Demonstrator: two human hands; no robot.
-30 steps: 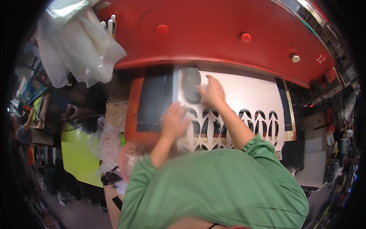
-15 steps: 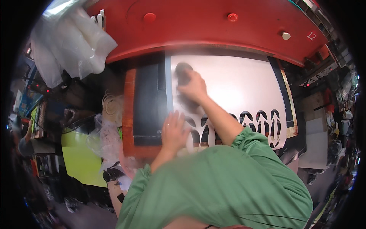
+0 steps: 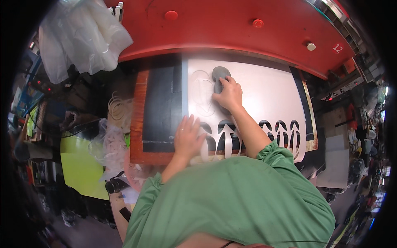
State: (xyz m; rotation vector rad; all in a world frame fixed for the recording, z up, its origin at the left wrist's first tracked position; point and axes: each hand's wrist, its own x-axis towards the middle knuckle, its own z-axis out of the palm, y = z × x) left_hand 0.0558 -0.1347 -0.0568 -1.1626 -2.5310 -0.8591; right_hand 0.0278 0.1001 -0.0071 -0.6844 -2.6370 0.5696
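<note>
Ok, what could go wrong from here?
The dark sole-shaped tool in the right hand sits close beside the faint outline on the white sheet; a slip might overlap it. The left hand lies by the cut-outs; their thin dividing strips could bend or tear.

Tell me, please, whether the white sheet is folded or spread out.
Spread: the white sheet lies broadly open beneath the right hand, with no fold visible.

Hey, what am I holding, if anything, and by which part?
Your right hand holds the dark oval piece around its middle; your left hand is open, holding nothing.
</note>
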